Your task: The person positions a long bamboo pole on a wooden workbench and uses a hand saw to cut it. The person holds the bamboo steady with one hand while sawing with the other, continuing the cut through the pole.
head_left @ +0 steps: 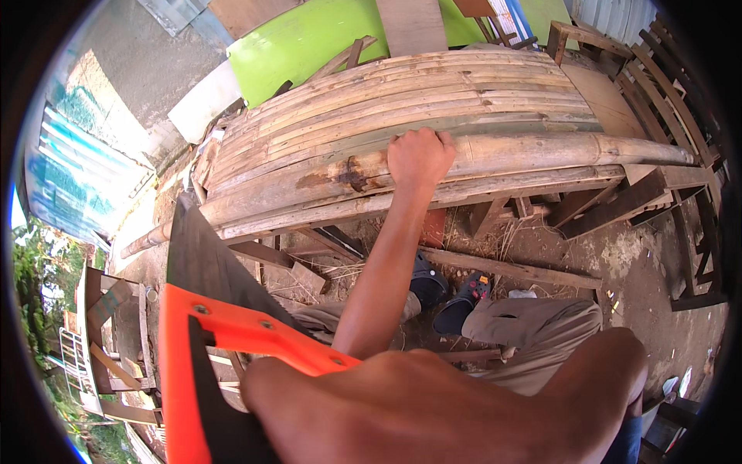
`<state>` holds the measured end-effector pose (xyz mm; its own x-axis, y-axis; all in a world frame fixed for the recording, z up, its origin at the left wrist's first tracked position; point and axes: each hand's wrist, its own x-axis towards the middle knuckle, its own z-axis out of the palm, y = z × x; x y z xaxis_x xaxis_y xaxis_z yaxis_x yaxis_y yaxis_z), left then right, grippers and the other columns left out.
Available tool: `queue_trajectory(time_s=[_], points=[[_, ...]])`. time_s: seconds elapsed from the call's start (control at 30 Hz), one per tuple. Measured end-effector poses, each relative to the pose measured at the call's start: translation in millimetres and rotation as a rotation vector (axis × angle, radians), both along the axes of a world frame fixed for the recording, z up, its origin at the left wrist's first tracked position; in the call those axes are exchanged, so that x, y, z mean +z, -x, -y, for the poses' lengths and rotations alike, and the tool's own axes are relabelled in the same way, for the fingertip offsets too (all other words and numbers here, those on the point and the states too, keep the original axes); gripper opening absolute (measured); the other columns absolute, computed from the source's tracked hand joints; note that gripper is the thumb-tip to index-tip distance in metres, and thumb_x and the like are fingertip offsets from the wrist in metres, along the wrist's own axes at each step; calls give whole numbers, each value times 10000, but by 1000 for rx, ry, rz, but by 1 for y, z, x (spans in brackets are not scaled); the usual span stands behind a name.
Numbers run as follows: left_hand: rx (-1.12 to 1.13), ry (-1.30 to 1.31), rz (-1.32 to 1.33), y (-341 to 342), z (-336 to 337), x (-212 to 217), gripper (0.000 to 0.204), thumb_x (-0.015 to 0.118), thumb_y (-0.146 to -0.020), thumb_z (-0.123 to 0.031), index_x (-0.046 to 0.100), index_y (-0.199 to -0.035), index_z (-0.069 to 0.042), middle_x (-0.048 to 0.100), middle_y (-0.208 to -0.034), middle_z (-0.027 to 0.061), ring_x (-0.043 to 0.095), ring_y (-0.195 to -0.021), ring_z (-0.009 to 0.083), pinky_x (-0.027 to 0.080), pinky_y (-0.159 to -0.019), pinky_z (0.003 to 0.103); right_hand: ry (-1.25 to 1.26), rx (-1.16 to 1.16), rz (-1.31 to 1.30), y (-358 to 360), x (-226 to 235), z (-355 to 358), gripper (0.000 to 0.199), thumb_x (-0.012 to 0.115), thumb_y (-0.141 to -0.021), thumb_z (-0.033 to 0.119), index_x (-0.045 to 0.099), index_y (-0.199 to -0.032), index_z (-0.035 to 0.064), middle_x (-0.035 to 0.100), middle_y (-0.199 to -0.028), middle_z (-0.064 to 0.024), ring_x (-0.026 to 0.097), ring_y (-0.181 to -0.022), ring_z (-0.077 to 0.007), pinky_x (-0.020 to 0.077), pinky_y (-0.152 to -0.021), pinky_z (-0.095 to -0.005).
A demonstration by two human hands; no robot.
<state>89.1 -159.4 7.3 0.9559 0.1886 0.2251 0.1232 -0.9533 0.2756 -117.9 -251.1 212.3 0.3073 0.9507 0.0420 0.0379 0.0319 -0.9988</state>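
A long, thick bamboo pole [533,155] lies crosswise along the near edge of a bamboo-slat platform [433,97]. My left hand [421,157] is closed over the top of the pole near its middle, beside a dark brown stain. My right arm crosses in front of me from the right, over my left forearm. At the lower left my right hand [297,394] grips a handsaw [220,317] with an orange and black handle. Its dark blade points up and away, apart from the pole as far as I can tell. The right fingers are mostly hidden.
Wooden frames [672,193] stand at the right. Beneath the platform are timber supports and a loose wooden beam [510,268] near my shoes [464,301]. Green panels [301,50] lean behind it. A slatted wooden structure [116,348] stands at the left.
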Motion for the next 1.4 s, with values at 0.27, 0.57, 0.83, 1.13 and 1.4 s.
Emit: queue_trajectory(time_s=[0.27,0.57,0.83,1.13,1.4], points=[[18,4,-38,-7,-1,8,467,456,-913,-378,740,-943,-9,719,-913,251,693,-896,447,537,-851,527,-168,-480,299,-65,-55,-16,194,623,-868,169,604,-783,-4,555,-579,-98,551,-524,-223,430,-527,-386],[23,24,-82,-6,0,3,540,402,-936,-392,752,-876,15,718,-884,265,717,-859,402,562,-808,477,-138,-1233,-25,-84,-186,66,218,653,-907,159,615,-805,-31,540,-595,-8,481,-578,-73,405,-531,-302],[34,25,-72,-3,-3,6,537,402,-933,-386,750,-861,16,719,-852,255,716,-839,411,564,-802,481,-49,-1298,71,-58,-212,61,181,667,-893,112,603,-778,-13,527,-579,-19,465,-558,-63,402,-515,-298],[41,26,-85,-4,-3,8,525,434,-925,-394,749,-843,17,718,-825,251,718,-824,405,565,-798,477,14,-1322,276,-1,-233,76,142,679,-870,70,609,-766,3,540,-552,-59,533,-493,-113,428,-494,-285],[25,-6,-80,-8,2,8,529,439,-922,-406,749,-824,12,722,-809,233,721,-813,395,554,-847,462,9,-1346,2,6,-224,85,176,684,-873,83,602,-749,-10,553,-566,-60,514,-504,-110,414,-499,-302]])
